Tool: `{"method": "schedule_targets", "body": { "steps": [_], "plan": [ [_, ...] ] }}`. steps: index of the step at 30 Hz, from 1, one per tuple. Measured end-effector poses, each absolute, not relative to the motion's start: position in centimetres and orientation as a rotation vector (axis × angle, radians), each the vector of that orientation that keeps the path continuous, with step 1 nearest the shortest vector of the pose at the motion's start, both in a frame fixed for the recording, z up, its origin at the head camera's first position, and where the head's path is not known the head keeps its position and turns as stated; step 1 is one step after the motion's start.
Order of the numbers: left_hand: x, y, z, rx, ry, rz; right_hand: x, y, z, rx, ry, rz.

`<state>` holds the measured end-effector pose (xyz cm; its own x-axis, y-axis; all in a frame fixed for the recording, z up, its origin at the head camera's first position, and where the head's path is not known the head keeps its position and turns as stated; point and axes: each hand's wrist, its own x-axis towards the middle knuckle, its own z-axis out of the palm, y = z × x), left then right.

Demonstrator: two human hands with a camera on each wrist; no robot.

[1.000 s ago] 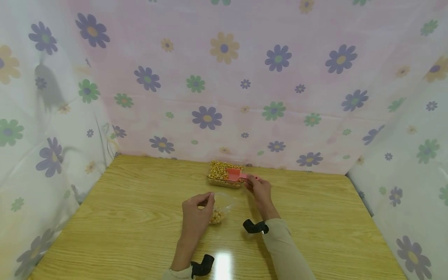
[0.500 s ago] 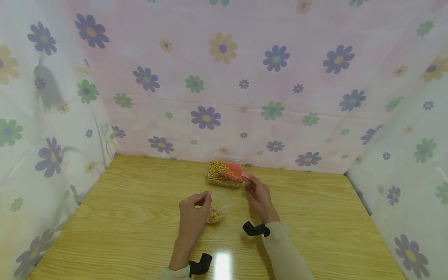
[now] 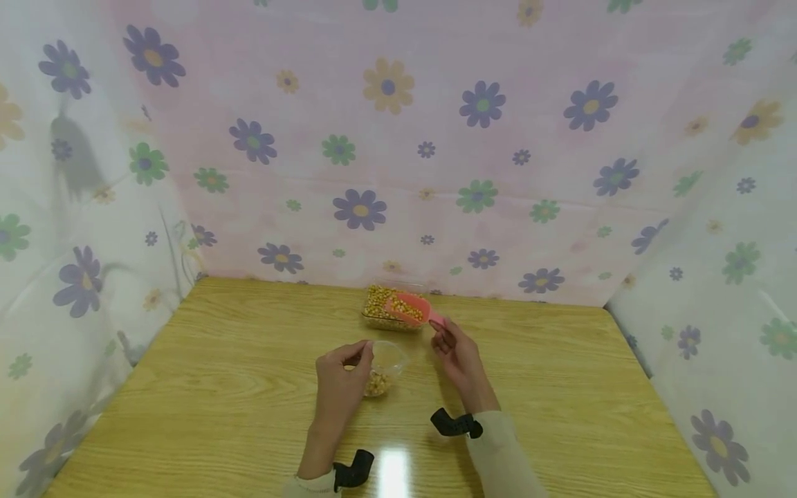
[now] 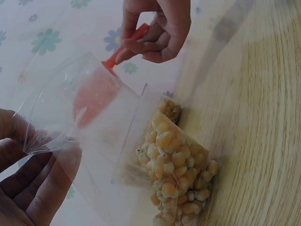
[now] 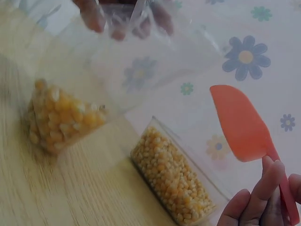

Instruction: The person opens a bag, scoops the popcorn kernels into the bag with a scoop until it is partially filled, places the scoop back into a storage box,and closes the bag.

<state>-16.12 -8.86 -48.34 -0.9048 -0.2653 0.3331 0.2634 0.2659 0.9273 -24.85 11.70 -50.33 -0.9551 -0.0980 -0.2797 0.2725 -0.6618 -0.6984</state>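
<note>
Coral-pink scoop point(image 5: 242, 125), yellow kernels point(image 5: 171, 174), flower-patterned backdrop point(image 3: 405, 155)

The left hand point(image 3: 341, 377) pinches, its thumb and pointing finger close together and its back facing up. The right hand point(image 3: 459, 353) is a bit ahead of it and off to its right. This one grips with its thumb and bent fingers. The two hands do not touch. Behind the left hand, the left wrist point(image 3: 317, 449) tips outward. Behind the right hand, the right arm point(image 3: 506, 453) slants back and outward.
</note>
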Motion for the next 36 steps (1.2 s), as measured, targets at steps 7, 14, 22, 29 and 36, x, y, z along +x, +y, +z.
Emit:
{"method": "schedule_targets", "body": {
  "steps": [7, 14, 22, 29, 36],
  "plan": [
    [-16.0, -8.9, -48.3, 0.018, -2.113, -1.698, -22.8, 11.9, -49.6, 0.295, 1.102, -2.694],
    [-16.0, -8.9, -48.1, 0.014, -2.121, -1.656, -20.1, 11.9, -49.3, 0.252, 1.040, -2.685],
    [-16.0, -8.8, -48.1, 0.005, -2.120, -1.655, -17.8, 12.1, -49.7, 0.238, 1.068, -2.647],
    [-16.1, -8.7, -48.2, 0.006, -2.106, -1.674, -16.7, 12.4, -49.7, 0.213, 1.115, -2.640],
    [-16.0, -8.5, -48.2, 0.028, -2.110, -1.651, -15.6, 12.4, -48.8, 0.167, 1.222, -2.595]
  ]
}}
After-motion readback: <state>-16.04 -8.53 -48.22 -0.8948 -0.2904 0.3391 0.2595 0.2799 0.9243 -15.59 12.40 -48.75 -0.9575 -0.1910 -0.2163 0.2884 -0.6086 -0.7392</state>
